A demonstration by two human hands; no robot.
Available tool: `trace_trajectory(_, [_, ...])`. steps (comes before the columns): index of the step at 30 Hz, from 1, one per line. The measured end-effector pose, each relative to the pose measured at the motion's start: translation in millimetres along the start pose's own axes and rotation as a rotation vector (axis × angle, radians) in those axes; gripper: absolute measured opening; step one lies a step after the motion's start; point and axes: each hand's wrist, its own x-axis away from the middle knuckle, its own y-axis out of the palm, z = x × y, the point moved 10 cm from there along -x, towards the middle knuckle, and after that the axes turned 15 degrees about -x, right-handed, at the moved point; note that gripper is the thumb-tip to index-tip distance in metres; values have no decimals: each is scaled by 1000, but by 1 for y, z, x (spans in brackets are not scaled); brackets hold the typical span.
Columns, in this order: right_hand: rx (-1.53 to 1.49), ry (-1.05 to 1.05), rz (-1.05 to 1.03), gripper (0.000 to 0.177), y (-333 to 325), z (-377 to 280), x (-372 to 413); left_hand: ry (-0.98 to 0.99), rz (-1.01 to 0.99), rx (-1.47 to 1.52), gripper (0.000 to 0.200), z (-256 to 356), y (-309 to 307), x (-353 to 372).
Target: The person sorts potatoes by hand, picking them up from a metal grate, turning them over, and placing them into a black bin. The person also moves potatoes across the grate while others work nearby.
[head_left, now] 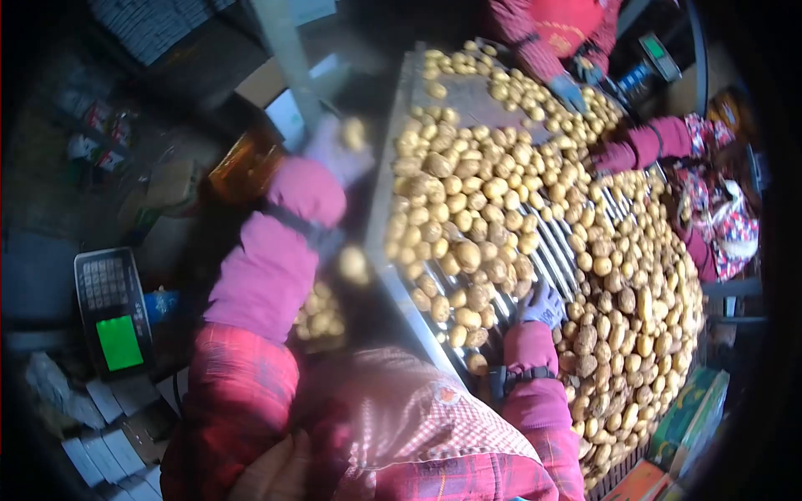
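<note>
My left hand (336,154), in a pale glove and smeared by motion, is out past the left edge of the sorting table. A blurred potato (354,134) overlaps its fingers; whether they grip it I cannot tell. Below, another blurred potato (353,265) shows beside the table edge. My right hand (543,306), in a grey-lilac printed glove, rests with fingers apart over the metal rollers (547,250), among loose potatoes (468,255). Pink sleeve covers reach both wrists, with a dark band on each.
A large heap of potatoes (635,334) covers the right side. Across the table, a co-worker's gloved hand (570,93) and another person's sleeve (656,144) reach in. At left stands a scale (113,309) with a green display. More potatoes (319,317) lie below the table edge.
</note>
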Motion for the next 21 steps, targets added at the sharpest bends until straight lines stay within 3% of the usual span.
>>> trace_trajectory(1, [-12,6,15,42,-2,-1,2,-294,142,703,47,-29,-4,-26])
trace_trajectory(2, [-29,4,33,42,-4,-3,1,-385,175,595,46,-51,-3,-49])
trace_trajectory(3, [-34,7,38,42,-5,-4,1,-262,-16,424,43,-35,21,-52])
trace_trajectory(5, [-42,-4,39,42,-6,-6,1,171,-176,212,45,-1,84,-21])
trace_trajectory(6, [-45,-5,41,43,-6,-6,2,154,-196,91,45,2,116,-1])
trace_trajectory(7, [-5,5,50,42,-7,-7,4,433,-373,-623,55,20,144,15])
trace_trajectory(9, [-46,-16,90,41,-12,-10,4,807,-300,-1141,67,48,192,56])
trace_trajectory(12, [-108,-28,102,41,-18,-18,3,953,-488,-1013,70,54,254,71])
trace_trajectory(15, [-112,-2,95,44,-12,-11,4,1044,-432,-1078,69,43,296,53])
trace_trajectory(21, [-113,-112,150,36,-29,-30,-4,926,-536,-1310,63,38,299,-39])
